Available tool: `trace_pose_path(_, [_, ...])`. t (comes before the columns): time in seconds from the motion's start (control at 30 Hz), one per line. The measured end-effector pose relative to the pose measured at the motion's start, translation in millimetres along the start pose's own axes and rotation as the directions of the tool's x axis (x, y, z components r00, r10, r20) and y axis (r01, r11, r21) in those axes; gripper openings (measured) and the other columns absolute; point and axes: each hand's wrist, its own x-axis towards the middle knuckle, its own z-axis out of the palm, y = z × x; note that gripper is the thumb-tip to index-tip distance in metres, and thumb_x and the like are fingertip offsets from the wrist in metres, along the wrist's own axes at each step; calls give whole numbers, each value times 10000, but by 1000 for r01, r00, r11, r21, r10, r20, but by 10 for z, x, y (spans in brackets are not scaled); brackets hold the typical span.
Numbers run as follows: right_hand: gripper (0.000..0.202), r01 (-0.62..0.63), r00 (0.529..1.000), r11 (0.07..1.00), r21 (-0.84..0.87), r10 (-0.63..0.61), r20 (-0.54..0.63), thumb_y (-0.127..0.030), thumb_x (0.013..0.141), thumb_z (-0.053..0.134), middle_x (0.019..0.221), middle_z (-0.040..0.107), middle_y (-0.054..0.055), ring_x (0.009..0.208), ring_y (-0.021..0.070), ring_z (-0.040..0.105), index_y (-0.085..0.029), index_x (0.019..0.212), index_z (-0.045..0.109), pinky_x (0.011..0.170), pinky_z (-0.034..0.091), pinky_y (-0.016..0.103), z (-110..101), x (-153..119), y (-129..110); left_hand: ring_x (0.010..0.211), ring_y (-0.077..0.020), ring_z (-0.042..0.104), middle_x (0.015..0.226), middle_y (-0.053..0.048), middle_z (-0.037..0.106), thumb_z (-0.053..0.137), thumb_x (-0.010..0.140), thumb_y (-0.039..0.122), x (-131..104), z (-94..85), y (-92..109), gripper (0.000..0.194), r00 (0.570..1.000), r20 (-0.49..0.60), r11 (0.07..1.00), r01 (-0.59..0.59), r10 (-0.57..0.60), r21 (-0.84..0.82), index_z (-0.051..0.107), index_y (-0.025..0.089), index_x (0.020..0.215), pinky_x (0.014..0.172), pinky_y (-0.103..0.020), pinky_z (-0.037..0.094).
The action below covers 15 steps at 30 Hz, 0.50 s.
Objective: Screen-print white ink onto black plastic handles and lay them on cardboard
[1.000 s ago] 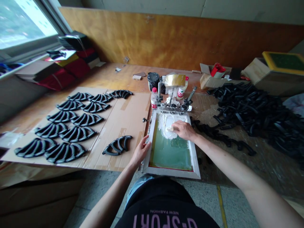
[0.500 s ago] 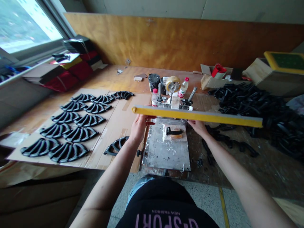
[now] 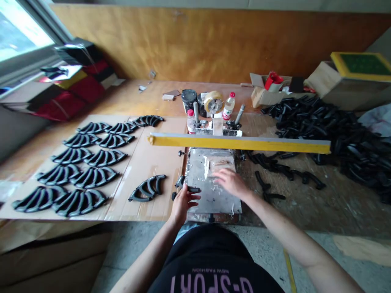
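Observation:
My left hand [image 3: 182,203] is closed on a black curved handle-like piece [image 3: 193,189], held over the left edge of the metal plate [image 3: 198,205]. My right hand [image 3: 230,182] reaches in from the right, fingers stretched out over the pale fixture block [image 3: 224,160] on that plate; nothing shows in it. Beyond both hands a long yellow bar [image 3: 241,143] with a grey top edge spans the plate, raised above it. To the left of my left hand, a short row of black pieces [image 3: 148,188] lies on the cardboard [image 3: 146,158].
Fanned rows of black pieces [image 3: 94,177] cover the cardboard at left. A big heap of black pieces [image 3: 330,134] fills the right side. Behind the bar stand a tape roll [image 3: 214,101], bottles [image 3: 229,106] and a black tub [image 3: 189,100]. Cardboard boxes [image 3: 331,83] sit at back right.
Both hands have come off the yellow bar toward me. The black piece has left the fixture and is now in my left hand; my right hand has moved over the fixture.

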Motion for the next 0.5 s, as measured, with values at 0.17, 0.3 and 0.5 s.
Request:
trace_pose_path(0.17, [464,-660,740,675,-329,659,-132,-337,835,629,1121,624,205,1056,338,606,-144,1256,601,874,481,439,-160,-580,1455,647,-165,668,861,-134,735,250,931,534,136,-1183,-56,575,815,-570,993,-56,103,99,654,125,910,526,-246,476])
trace_pose_path(0.3, [539,-742,579,573,-347,809,100,-323,787,642,1089,684,182,981,332,664,-166,1300,589,811,516,410,-51,-824,2057,496,-166,592,692,-141,702,262,929,443,238,-1806,-59,531,713,-701,994,56,25,93,662,110,822,462,-263,442])
trace_pose_path(0.5, [657,-697,715,690,-196,689,-116,-408,780,625,1100,704,118,977,304,679,-277,1408,484,798,530,392,-410,-501,1805,356,-190,447,420,-136,551,433,868,515,344,-2014,117,539,727,-685,972,192,-49,134,664,87,635,342,-271,282])
